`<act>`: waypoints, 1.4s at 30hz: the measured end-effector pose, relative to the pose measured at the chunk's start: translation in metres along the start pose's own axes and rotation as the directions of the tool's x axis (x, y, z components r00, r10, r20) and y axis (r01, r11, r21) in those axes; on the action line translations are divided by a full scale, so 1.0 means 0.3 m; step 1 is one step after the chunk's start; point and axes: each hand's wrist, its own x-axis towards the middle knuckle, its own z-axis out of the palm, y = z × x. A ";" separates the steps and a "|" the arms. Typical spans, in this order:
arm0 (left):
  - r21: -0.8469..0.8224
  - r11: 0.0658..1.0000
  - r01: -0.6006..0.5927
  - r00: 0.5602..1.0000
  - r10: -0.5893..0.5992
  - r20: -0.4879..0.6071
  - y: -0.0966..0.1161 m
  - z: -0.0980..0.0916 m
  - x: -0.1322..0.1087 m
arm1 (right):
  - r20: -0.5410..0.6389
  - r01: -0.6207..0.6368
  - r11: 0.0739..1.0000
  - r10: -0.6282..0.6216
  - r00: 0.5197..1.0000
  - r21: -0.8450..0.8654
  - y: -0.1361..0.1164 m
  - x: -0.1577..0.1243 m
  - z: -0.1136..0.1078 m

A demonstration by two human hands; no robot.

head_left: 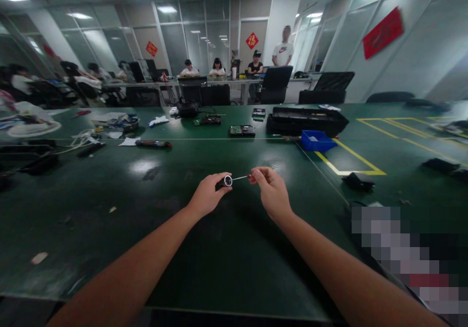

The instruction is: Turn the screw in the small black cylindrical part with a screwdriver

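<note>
Over the middle of the green table, my left hand (210,193) grips a short dark cylinder (228,181) between thumb and fingers. Its round end, with a bright ring, faces me. My right hand (272,190) pinches a thin metal rod (240,178) by its reddish end, much like a slim screwdriver. The rod points left, its far tip at the cylinder's right side. Whether the tip touches or enters the cylinder, I cannot tell. My fingers hide much of the cylinder's body and the rod's right end.
Beyond my hands lie a circuit board drive (242,130), a blue bin (317,141), a long black casing (307,121) and a dark red-tipped cylinder (153,143). A black block (358,182) sits to the right. Cables (82,139) spread at left. People sit at a far desk.
</note>
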 end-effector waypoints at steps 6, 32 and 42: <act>0.156 0.965 -0.211 0.977 0.210 0.022 0.010 -0.020 0.010 | 0.015 -0.244 0.884 0.260 0.965 0.398 0.032 0.028 -0.001; 0.144 0.982 -0.121 0.991 0.113 0.066 0.010 -0.005 0.009 | 0.012 0.004 0.978 -0.001 1.000 -0.210 -0.012 0.003 -0.009; -0.039 0.999 0.011 0.998 -0.008 0.058 0.024 -0.004 0.008 | -0.144 0.003 0.961 -0.045 0.989 -0.275 -0.034 0.004 -0.038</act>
